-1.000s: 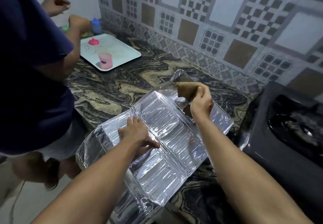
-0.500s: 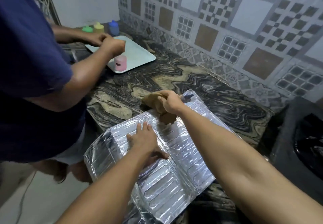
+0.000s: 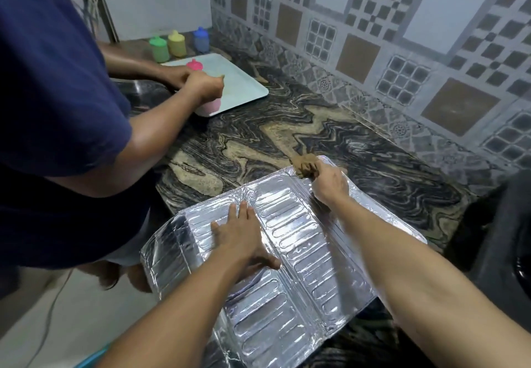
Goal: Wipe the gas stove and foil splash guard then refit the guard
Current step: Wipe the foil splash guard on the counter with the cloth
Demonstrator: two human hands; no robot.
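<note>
Foil guard [image 3: 287,267]: lying flat over the bench's [image 3: 258,143] front edge. Left hand [image 3: 241,241]: pressing it, fingers spread. Right hand [image 3: 330,185]: fingers clutching a brown cloth [image 3: 303,165] at its far edge.

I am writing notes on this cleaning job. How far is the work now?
Done: the foil splash guard is off the gas stove and lies flat on the countertop. Whether the stove was wiped, I cannot tell. In hand: the left hand presses the guard down; the right hand rubs a brown cloth at its far edge. Left: finishing the wipe, refitting the guard.
</note>
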